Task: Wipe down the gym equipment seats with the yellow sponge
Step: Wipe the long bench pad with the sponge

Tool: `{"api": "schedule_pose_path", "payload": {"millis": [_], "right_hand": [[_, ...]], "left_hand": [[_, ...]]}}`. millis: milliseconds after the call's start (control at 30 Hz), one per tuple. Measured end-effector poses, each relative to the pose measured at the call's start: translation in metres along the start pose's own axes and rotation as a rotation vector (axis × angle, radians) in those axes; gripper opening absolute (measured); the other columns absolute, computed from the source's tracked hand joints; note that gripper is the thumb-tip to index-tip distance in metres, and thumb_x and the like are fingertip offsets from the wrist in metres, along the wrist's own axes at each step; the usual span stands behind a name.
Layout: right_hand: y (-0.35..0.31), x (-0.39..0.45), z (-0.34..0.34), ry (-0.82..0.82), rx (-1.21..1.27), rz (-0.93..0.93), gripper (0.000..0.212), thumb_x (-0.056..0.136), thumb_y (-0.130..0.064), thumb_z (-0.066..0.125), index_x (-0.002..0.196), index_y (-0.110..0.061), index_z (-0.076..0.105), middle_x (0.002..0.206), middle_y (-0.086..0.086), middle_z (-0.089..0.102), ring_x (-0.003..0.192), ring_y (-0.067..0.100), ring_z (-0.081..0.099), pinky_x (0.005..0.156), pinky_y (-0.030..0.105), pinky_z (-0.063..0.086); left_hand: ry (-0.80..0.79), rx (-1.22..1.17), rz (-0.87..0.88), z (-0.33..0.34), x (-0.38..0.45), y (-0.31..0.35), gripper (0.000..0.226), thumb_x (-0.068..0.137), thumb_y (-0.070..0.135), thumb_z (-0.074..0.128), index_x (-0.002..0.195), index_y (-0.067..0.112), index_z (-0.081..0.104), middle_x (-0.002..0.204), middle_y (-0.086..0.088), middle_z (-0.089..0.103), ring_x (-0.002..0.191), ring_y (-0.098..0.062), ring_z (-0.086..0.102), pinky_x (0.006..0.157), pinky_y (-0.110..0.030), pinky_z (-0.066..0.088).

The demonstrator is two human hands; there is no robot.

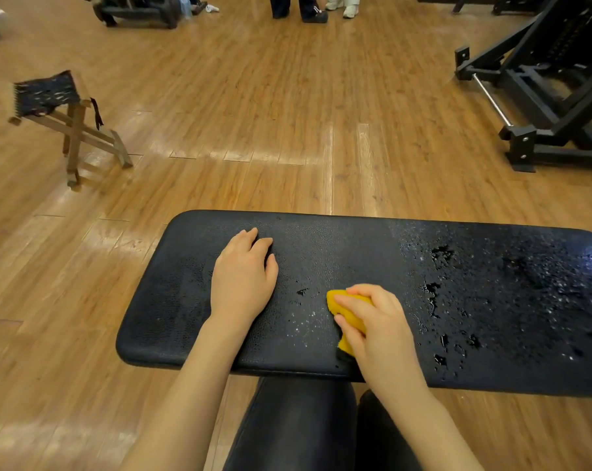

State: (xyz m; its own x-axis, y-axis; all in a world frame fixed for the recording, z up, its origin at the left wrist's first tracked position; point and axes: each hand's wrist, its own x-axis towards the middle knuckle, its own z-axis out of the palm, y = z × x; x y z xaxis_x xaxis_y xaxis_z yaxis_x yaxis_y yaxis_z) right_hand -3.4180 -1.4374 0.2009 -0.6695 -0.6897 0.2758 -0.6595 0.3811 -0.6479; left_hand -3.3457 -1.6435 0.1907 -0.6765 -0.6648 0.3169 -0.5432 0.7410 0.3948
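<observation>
A long black padded bench seat [491, 294] lies crosswise in front of me. Water drops and small puddles cover its right half, while its left end looks duller. My right hand [379, 331] grips the yellow sponge [347, 312] and holds it down on the seat near the front edge, at the middle. Most of the sponge is hidden under my fingers. My left hand [241, 277] rests flat on the seat's left part, fingers straight and pointing away from me.
The wooden floor [253, 113] surrounds the bench. A small folding wooden stool [60, 113] stands at the left. A black machine frame [542, 96] occupies the far right. Two people's legs [315, 6] show at the top. My dark trousers [298, 426] are below the seat.
</observation>
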Motion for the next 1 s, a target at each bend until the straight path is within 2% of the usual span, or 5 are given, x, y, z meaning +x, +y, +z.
{"api": "schedule_pose_path", "payload": {"millis": [267,500,700,867,1000], "right_hand": [[-0.015,0.056,0.022,-0.061,-0.096,0.039,0.030,0.092,-0.016,0.062,0.122,-0.016,0.065,0.125,0.000,0.050,0.116,0.017,0.042,0.071,0.000,0.029],[-0.016,0.000,0.013,-0.019,0.044,0.003,0.027,0.088,-0.008,0.066,0.112,-0.018,0.068,0.118,-0.005,0.051,0.104,-0.014,0.034,0.067,-0.005,0.037],[-0.010,0.045,0.026,-0.065,-0.066,-0.029,0.025,0.085,-0.013,0.070,0.111,-0.013,0.071,0.118,0.002,0.057,0.109,0.021,0.049,0.088,0.021,0.031],[-0.017,0.044,0.030,-0.038,-0.085,-0.024,0.027,0.088,-0.014,0.067,0.115,-0.013,0.068,0.119,0.001,0.055,0.111,0.017,0.046,0.086,0.017,0.035],[-0.025,0.001,0.017,-0.004,0.035,-0.046,0.024,0.086,-0.006,0.069,0.107,-0.016,0.071,0.113,-0.004,0.053,0.103,-0.014,0.037,0.070,-0.008,0.032]], "left_hand": [[0.019,0.018,0.028,0.000,0.000,0.000,0.029,0.087,0.013,0.065,0.115,0.005,0.068,0.126,-0.020,0.061,0.122,-0.037,0.054,0.098,-0.048,0.045],[0.016,0.012,0.043,-0.001,0.001,-0.001,0.028,0.085,0.012,0.066,0.112,0.005,0.069,0.124,-0.021,0.062,0.120,-0.038,0.055,0.096,-0.049,0.047],[0.003,0.016,0.049,-0.003,0.002,0.000,0.027,0.084,0.012,0.067,0.110,0.004,0.069,0.121,-0.021,0.063,0.116,-0.038,0.057,0.094,-0.048,0.048],[-0.040,0.036,0.069,-0.004,0.002,-0.003,0.031,0.088,0.015,0.062,0.116,0.002,0.066,0.126,-0.023,0.060,0.121,-0.041,0.054,0.098,-0.051,0.045],[-0.217,0.094,0.112,-0.015,-0.004,-0.011,0.046,0.099,0.028,0.050,0.141,0.011,0.046,0.151,-0.015,0.037,0.142,-0.032,0.029,0.114,-0.044,0.027]]}}
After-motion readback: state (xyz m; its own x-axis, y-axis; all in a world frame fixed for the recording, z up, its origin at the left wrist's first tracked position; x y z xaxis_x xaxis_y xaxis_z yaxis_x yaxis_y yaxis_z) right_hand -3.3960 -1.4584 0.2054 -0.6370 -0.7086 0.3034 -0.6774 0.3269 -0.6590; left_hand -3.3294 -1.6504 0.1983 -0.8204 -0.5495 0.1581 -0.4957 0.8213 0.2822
